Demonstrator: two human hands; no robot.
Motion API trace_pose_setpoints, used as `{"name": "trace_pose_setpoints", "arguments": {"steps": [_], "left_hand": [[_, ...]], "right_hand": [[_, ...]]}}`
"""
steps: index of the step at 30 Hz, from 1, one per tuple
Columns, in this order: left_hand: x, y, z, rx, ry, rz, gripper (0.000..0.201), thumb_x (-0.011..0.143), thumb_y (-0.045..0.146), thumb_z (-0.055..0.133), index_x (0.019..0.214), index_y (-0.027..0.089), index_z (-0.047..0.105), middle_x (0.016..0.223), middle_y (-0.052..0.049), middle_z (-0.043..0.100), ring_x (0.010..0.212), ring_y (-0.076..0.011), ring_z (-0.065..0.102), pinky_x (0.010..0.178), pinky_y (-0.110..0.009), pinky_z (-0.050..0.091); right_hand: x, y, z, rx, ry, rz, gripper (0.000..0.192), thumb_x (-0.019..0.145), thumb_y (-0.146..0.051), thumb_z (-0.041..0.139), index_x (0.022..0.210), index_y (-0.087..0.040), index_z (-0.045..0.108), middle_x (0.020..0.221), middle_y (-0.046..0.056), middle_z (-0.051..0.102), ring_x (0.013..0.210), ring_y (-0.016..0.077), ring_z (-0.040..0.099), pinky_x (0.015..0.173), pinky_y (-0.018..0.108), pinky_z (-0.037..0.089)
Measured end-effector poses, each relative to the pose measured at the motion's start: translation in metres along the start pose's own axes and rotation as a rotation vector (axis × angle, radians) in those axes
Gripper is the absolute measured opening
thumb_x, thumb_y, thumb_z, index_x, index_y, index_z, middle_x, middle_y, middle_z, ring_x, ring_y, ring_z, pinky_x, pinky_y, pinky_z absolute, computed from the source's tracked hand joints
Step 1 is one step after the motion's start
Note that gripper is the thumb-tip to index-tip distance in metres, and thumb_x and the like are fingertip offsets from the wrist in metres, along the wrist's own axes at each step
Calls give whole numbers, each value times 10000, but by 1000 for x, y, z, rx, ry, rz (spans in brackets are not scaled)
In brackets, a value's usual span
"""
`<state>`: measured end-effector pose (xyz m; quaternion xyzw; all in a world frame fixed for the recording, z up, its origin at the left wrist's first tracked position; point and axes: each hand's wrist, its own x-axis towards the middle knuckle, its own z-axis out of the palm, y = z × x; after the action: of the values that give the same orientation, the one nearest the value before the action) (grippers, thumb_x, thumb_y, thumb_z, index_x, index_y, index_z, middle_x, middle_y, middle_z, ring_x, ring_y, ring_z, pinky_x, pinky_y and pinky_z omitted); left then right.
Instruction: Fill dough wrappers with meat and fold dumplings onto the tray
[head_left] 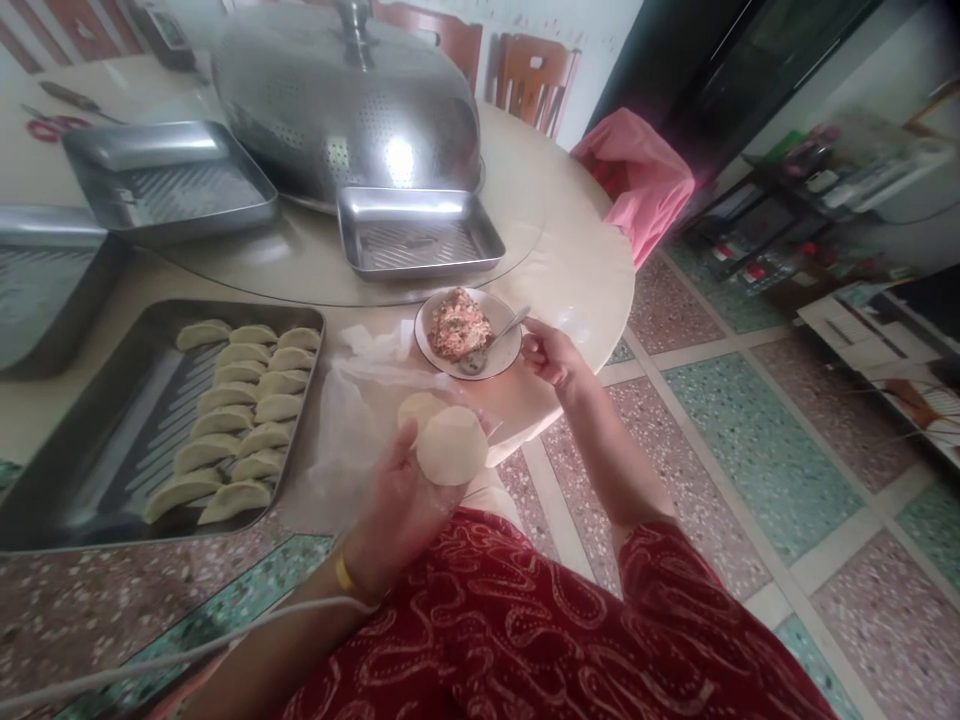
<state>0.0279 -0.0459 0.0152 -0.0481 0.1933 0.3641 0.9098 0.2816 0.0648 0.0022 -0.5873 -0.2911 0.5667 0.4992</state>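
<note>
A round, pale dumpling wrapper rests in my left hand, with the thumb at its left edge. Just behind it is another wrapper, partly covered by the first. My right hand pinches the handle end of a metal spoon. The spoon's bowl dips into a white, dark-rimmed plate beside a mound of pinkish minced filling. To the left, folded dumplings lie in two rows in a metal tray.
Thin plastic sheeting lies between tray and plate. Further back stand a small metal tray, a larger tray and a big domed steel lid. Scissors lie at the far left. A chair with pink cloth stands beyond the table's edge.
</note>
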Motion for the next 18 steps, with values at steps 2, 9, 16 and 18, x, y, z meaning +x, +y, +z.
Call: {"name": "trace_pose_setpoints", "arguments": {"steps": [2,9,16,18], "left_hand": [[1,0,1,-6,4,10,620,999,364,396,1541,85,283,1251,-178,692,1196,-276,651,1090,-402,458],[3,-3,11,24,95,46,596,1005,382,405,1510,69,357,1215,-168,710,1207,-267,644,1098,-383,451],[1,-7,14,46,167,35,582,1014,408,376,1451,29,441,1156,-187,726,1109,-268,691,995,-365,523],[0,-8,13,42,175,26,589,1014,407,374,1455,21,428,1153,-188,726,1082,-265,699,973,-361,533]], "right_hand": [[1,-3,-2,6,-30,-6,415,694,-451,740,613,-250,387,400,-131,293,349,39,153,348,207,120],[-20,5,6,-8,60,-199,327,695,-476,778,800,-233,586,490,-114,437,395,46,309,371,201,210],[-73,4,-4,-705,25,-673,256,904,-424,629,1009,-235,766,924,32,765,856,204,699,805,389,565],[-83,2,-11,-795,2,-803,219,927,-398,615,1035,-282,767,1017,16,772,950,223,710,859,422,574]]}}
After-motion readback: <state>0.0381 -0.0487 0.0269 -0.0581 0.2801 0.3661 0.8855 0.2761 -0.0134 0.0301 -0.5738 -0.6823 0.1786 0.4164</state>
